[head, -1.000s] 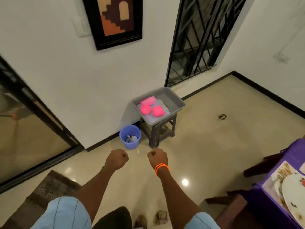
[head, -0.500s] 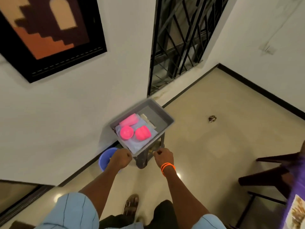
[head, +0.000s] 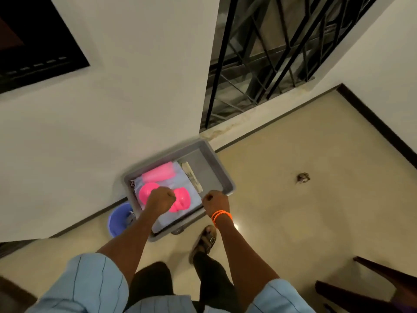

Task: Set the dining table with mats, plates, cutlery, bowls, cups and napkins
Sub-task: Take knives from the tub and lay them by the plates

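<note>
Both fists over the grey tub

Left hand [head: 160, 198] and right hand [head: 215, 201] are curled, holding nothing; pink cups [head: 158, 174] lie in the grey tub [head: 222, 171]; blue bucket [head: 117, 220] at eight o'clock.

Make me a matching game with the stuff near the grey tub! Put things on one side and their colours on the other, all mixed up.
Things:
1. bucket on the floor
2. cups in the tub
3. wristbands on the right hand
4. sleeves

Colours:
A. orange
B. light blue with thin dark stripes
C. bright pink
D. blue-purple

Pairs: 1-D, 2-C, 3-A, 4-B
</note>
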